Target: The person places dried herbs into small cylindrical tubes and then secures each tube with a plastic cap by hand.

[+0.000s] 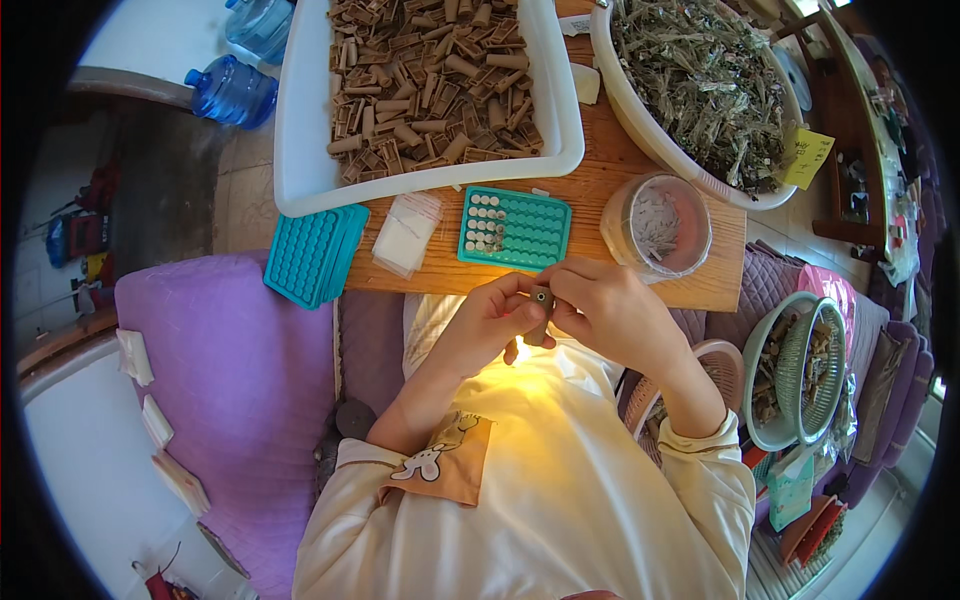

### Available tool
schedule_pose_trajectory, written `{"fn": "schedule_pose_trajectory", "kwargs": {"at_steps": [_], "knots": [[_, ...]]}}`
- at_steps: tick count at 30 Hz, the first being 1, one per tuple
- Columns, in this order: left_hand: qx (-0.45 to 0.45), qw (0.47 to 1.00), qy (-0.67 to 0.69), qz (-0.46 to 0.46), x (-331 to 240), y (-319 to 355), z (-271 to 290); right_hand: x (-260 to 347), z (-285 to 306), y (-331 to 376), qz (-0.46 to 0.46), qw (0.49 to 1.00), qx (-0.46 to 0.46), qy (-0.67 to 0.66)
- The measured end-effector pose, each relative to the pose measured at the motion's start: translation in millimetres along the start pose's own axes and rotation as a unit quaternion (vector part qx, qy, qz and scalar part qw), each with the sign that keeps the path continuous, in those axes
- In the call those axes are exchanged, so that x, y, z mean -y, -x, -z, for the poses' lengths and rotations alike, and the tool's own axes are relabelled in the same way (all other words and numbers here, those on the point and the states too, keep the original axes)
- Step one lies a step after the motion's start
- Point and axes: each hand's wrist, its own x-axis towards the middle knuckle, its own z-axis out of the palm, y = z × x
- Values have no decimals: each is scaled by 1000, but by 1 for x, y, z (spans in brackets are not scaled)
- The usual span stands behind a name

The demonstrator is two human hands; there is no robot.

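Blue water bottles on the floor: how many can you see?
2. One blue water bottle lies on the floor left of the white tray; the other bottle sits above it at the picture's top edge, partly cut off. More may be hidden out of frame.

Bare wood between teal grid tray (515,228) and round tub (657,226).

Both hands meet over the lap: left hand (487,322) and right hand (612,312) pinch a small brown cylinder (541,315) between fingertips. Just beyond, on the wooden bench (620,180): teal hole tray (515,228) partly filled, white tub of brown rolls (430,80), basin of dried herbs (700,85), round plastic container (657,226).
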Motion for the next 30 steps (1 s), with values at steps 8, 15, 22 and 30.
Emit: {"fn": "schedule_pose_trajectory", "kwargs": {"at_steps": [8,15,22,30], "knots": [[-9,997,72,-10,8,-5,1,-5,-10,-2,10,999,9,-39],[-50,999,-20,1,7,-4,2,-22,-18,-4,12,998,57,-11],[-45,997,-57,30,15,-5,5,-33,-23,-2,22,996,63,-64],[31,998,-35,50,5,-9,10,-32,-5,2,-19,991,96,-91]]}}
